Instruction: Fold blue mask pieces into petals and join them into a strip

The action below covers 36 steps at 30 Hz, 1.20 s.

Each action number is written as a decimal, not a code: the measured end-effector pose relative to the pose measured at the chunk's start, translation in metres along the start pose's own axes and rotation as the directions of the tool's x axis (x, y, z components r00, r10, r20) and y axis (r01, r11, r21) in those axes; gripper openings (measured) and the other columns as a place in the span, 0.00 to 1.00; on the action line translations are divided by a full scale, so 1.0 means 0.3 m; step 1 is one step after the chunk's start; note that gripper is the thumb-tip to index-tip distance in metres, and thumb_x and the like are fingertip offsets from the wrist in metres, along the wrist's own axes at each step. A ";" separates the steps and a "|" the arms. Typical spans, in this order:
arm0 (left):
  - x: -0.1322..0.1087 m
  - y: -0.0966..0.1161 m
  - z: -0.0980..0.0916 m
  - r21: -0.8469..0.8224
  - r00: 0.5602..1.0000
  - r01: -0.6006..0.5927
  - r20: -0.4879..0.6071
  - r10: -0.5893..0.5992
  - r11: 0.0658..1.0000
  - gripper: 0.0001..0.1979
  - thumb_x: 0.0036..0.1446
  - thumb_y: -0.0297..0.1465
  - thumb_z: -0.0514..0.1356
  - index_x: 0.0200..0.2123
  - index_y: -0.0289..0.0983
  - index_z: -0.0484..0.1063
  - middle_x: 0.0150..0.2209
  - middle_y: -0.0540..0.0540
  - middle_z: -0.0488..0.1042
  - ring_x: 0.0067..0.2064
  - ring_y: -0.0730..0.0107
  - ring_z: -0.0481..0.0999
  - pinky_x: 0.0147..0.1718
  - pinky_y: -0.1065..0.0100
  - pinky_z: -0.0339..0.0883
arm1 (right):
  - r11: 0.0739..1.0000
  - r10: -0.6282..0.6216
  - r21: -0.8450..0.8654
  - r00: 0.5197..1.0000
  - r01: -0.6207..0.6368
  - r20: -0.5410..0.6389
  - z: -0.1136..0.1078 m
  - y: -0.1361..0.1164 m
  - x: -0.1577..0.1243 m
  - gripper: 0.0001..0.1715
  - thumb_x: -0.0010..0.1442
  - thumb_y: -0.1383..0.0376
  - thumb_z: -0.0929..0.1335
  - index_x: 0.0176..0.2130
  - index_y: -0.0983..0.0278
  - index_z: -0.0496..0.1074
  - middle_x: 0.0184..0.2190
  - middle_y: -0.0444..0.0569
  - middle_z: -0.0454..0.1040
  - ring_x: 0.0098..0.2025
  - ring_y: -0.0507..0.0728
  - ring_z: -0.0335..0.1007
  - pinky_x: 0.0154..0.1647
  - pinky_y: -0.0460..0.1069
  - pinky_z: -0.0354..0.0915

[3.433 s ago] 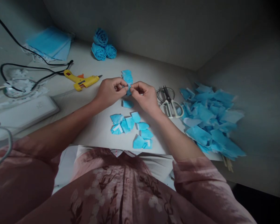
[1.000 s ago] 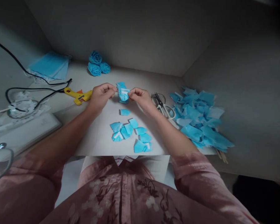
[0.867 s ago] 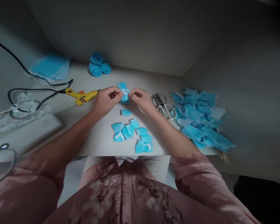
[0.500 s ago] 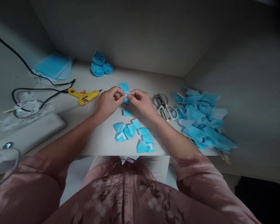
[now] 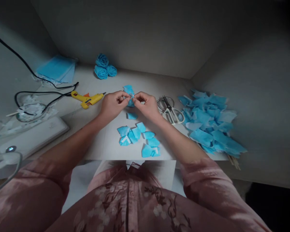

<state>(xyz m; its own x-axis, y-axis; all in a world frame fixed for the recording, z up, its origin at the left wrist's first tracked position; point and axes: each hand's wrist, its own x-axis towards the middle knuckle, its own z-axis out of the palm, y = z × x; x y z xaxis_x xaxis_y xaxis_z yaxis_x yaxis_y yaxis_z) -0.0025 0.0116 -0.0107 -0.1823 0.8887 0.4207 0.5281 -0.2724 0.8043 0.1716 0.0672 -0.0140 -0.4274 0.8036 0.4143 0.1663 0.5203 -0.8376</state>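
Could, at a guess, tear or crease the crumpled blue piece (image 5: 128, 89) by tugging unevenly with left hand (image 5: 114, 103) and right hand (image 5: 147, 104), given such thin, soft-looking material. Could also lose an edge, with so narrow a hold at the tips alone. Might bump the nozzle (image 5: 104, 93) of the yellow glue gun (image 5: 89, 100) by shifting the left hand outward, so close beside the knuckles; cannot tell whether hot. Might sweep the loose blue piece (image 5: 131, 116) aside by dropping a wrist, or drag a forearm through the small blue cut pieces (image 5: 135, 131) nearer the edge of the tabletop (image 5: 103, 145).

Pinched nearly closed, thumb against forefinger on both hands, with the crumpled blue piece in hold from either side. Near the middle of the piece with the left fingers (image 5: 126, 95), at the right edge with the right. Visible mostly beyond the fingertips, with a little on the near side, between the hands. Cannot tell whether lifted or touching the tabletop.
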 end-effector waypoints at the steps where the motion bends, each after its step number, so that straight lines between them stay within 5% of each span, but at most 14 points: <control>1: 0.000 -0.003 0.001 0.009 1.000 0.003 -0.001 -0.003 1.000 0.08 0.55 0.34 0.65 0.35 0.37 0.84 0.20 0.54 0.68 0.24 0.73 0.62 0.27 0.68 0.54 | 1.000 -0.006 -0.011 1.000 0.006 0.002 0.001 0.002 -0.001 0.12 0.59 0.55 0.69 0.31 0.61 0.72 0.28 0.43 0.75 0.33 0.54 0.69 0.40 0.49 0.67; 14: 0.011 -0.005 -0.003 0.162 0.995 0.069 0.065 -0.081 0.984 0.09 0.56 0.32 0.66 0.36 0.36 0.86 0.22 0.52 0.71 0.27 0.70 0.67 0.30 0.66 0.54 | 0.984 -0.067 -0.164 0.997 0.073 0.037 -0.002 0.023 -0.012 0.11 0.61 0.57 0.68 0.32 0.60 0.72 0.31 0.46 0.78 0.36 0.56 0.73 0.44 0.51 0.68; 36: 0.017 -0.009 -0.012 0.047 0.996 0.027 0.087 -0.031 0.999 0.07 0.52 0.33 0.65 0.31 0.37 0.82 0.21 0.52 0.72 0.25 0.72 0.66 0.28 0.69 0.56 | 0.970 -0.132 -0.196 0.989 0.144 0.072 -0.009 0.017 -0.010 0.12 0.64 0.56 0.68 0.32 0.60 0.73 0.33 0.47 0.78 0.38 0.57 0.72 0.46 0.51 0.66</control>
<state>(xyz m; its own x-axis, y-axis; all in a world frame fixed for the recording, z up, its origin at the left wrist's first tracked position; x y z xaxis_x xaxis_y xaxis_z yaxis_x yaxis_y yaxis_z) -0.0079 0.0154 -0.0090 -0.1255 0.9253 0.3578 0.5614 -0.2311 0.7946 0.1761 0.0684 -0.0186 -0.5087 0.7049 0.4943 0.2740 0.6769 -0.6832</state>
